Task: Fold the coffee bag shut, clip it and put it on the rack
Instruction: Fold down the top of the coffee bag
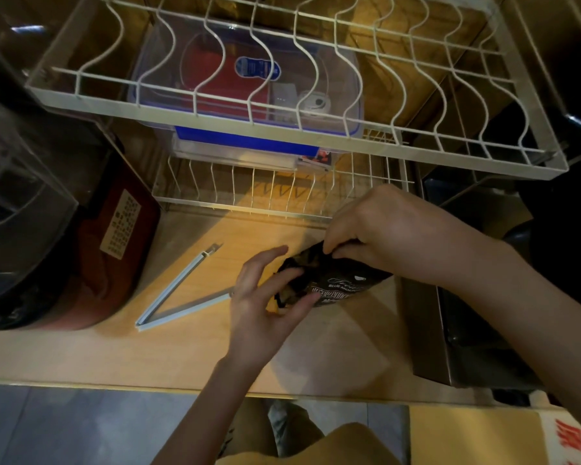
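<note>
A black coffee bag with white lettering lies on the wooden counter, between my two hands. My right hand pinches the bag's crumpled top edge from above. My left hand presses its thumb and fingers on the bag's left end. A long pale-blue bag clip lies hinged wide into a V on the counter, just left of my left hand, its free arm reaching under that hand. The white wire rack hangs above and behind, with a lower wire tier beneath it.
A clear lidded box with red and blue contents sits under the upper rack. A dark red appliance and a clear container stand at the left. A dark metal box borders the right.
</note>
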